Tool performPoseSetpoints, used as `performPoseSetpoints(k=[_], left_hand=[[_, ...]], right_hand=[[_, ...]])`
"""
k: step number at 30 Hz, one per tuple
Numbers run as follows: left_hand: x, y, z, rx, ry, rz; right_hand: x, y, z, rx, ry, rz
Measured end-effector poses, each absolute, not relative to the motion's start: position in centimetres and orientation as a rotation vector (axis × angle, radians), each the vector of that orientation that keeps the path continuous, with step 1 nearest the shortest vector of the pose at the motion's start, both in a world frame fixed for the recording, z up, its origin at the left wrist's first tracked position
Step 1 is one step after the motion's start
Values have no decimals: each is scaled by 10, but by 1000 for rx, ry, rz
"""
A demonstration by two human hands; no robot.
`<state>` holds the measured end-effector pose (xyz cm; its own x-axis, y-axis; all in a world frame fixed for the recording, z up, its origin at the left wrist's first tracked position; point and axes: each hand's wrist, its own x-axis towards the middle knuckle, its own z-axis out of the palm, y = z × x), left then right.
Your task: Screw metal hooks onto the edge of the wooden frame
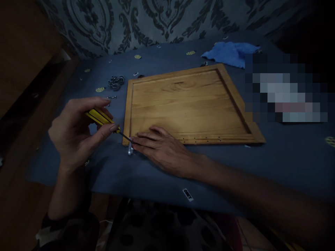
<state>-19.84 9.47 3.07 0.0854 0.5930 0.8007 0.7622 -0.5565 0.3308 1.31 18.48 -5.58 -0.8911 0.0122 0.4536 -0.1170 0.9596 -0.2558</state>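
My left hand (81,134) is closed round the yellow-and-black handle of a screwdriver (101,116). The shaft slants down to the near left corner of a framed wooden panel (180,101), lying on the table. At that corner a small silver metal fitting (130,149) sticks out past the panel's edge; its exact kind is unclear. My right hand (167,150) lies palm down along the panel's near edge, fingers stretched left. Its fingertips touch the spot where the screwdriver tip meets the fitting; the thumb is hidden. Several small dark holes run along the near rail.
Behind my left hand lies a pile of dark metal hardware (116,83), with small screws (112,97) beside it. A blue cloth (230,54) rests at the back right, near a blurred-out patch. Patterned fabric rises behind the blue-covered table (157,181).
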Motion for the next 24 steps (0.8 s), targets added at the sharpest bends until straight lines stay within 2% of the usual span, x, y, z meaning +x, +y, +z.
performPoseSetpoints(k=[10, 24], left_hand=[[-195, 91, 32, -2295, -1467, -1556], [-198, 86, 32, -2401, -1552, -1481]], right_hand=[[13, 185, -56, 51, -2676, 374], [12, 185, -51, 51, -2673, 362]])
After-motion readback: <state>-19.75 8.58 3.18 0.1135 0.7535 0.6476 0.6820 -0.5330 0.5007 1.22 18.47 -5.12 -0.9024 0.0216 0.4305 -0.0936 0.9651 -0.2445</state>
